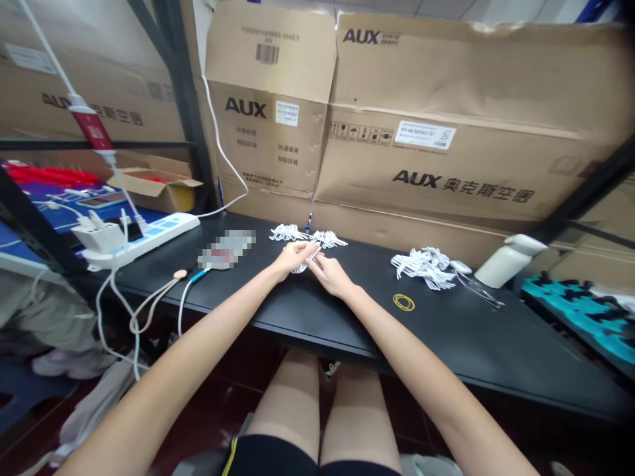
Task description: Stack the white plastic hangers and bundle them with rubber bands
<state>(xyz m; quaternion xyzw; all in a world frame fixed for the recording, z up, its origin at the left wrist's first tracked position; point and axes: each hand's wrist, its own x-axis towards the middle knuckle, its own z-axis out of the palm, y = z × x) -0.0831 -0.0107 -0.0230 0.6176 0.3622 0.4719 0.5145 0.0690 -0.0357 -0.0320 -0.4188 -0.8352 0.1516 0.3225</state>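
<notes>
My left hand (292, 260) and my right hand (331, 272) meet at the middle of the black table (292, 311). My left fingers are closed around a small bunch of white cord-like pieces (299, 268), partly hidden by the hand. Thumb and fingertips of my right hand pinch at the same bunch from the other side. Just beyond my hands lie two neat rows of similar white pieces, a left row (286, 232) and a right row (329, 238). Farther right is a looser white heap (424, 268), with yellow rings (403, 303), apparently rubber bands, in front.
A white bottle (510, 259) and glasses (479, 288) are at the right. On the left are a power strip (149, 237) with plugs, a blurred-out phone-like item (225, 251) and trailing white cables. Large cardboard boxes (426, 158) stand behind the table.
</notes>
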